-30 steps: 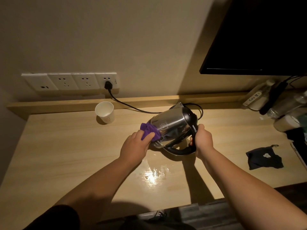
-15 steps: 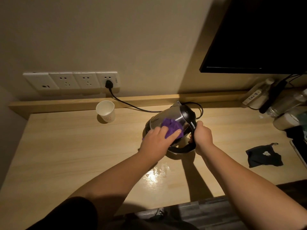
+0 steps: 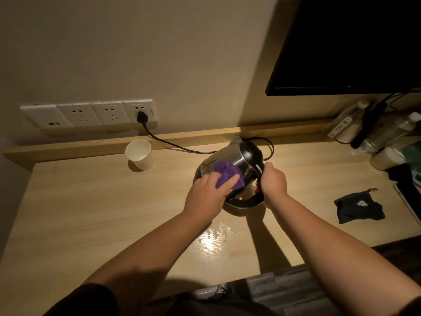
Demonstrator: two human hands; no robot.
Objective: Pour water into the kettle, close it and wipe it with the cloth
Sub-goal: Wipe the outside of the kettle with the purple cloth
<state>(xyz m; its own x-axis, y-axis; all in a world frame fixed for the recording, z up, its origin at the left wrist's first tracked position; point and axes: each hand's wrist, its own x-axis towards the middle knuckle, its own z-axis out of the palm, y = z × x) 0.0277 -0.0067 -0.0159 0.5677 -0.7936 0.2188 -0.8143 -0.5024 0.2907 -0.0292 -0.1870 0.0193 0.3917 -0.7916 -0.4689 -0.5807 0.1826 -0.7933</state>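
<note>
Steel kettle (image 3: 230,163), one cloth (image 3: 225,173), two hands (image 3: 206,195)

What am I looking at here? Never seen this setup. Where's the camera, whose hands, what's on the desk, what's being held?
There is no robot: a person works with bare hands, and the single camera sits on their head, looking forward and down. So both forearms reach in from the bottom edge.

The left hand presses a purple cloth against the steel side of the kettle. The right hand grips the kettle's black handle and tips the kettle over on the wooden desk; its lid looks shut.

Also on the desk: a white paper cup near the wall, a shiny wet patch in front of the kettle, a dark pouch to the right, and bottles in the far right corner. A black cord runs from the wall socket toward the kettle.
</note>
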